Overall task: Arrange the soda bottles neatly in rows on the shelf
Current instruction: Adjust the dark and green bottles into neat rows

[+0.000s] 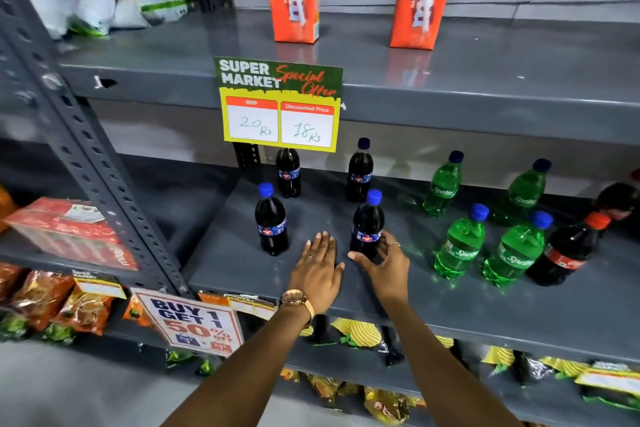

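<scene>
Right hand [384,262] curled loosely round front cola bottle [367,225] mid-shelf [450,305]; left hand [318,267] flat, open, empty beside it. Risk judged: shoving low could tip tall bottle forward off edge.

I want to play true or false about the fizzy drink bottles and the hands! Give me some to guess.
1. There are four green bottles on the shelf. True.
2. The right hand wraps the base of a dark blue-capped bottle. True.
3. The left hand is holding a bottle. False: it lies flat and open on the shelf.
4. The red-capped bottle stands left of the green ones. False: it stands to their right.
5. The price sign says 18 Rs discounted. True.
</scene>
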### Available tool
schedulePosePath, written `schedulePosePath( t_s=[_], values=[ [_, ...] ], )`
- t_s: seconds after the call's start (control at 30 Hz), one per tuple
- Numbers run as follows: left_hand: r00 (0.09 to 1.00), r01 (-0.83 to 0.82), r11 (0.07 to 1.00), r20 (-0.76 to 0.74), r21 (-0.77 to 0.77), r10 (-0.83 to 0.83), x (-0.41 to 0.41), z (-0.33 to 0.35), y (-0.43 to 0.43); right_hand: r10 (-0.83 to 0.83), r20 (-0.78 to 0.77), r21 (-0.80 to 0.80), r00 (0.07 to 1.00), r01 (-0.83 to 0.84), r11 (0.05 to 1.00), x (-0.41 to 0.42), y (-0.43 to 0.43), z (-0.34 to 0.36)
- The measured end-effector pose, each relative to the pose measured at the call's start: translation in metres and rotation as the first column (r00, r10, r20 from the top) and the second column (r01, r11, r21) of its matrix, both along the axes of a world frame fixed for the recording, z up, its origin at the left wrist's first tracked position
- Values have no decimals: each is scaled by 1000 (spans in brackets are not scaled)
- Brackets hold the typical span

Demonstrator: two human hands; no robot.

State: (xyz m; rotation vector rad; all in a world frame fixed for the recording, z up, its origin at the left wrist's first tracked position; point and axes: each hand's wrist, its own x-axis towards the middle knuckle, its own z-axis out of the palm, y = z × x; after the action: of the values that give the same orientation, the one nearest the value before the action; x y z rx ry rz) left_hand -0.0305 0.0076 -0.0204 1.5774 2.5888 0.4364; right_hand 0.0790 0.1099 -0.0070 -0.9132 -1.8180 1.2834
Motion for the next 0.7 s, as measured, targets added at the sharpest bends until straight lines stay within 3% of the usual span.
schedulePosePath(
  t_s=[0.27,0.4,0.5,0.57,0.7],
  values=[
    [1000,-5,1000,6,6,5,1,3,0,54,1,-17,999,-54,998,3,-1,2],
    [985,-121,986,141,119,104,19,7,-9,63,-52,-88,997,-68,994,27,-8,2],
    [977,-188,926,155,329,143,54,6,-27,-87,-106,-88,991,78,993,67,-12,-2],
    [982,-165,876,163,453,100,88,9,-32,-282,-185,-67,941,275,959,105,-5,-2],
    [952,11,865,259,502,-163,159,17,-6,-590,-225,-46,775,597,801,183,44,1]
  ],
)
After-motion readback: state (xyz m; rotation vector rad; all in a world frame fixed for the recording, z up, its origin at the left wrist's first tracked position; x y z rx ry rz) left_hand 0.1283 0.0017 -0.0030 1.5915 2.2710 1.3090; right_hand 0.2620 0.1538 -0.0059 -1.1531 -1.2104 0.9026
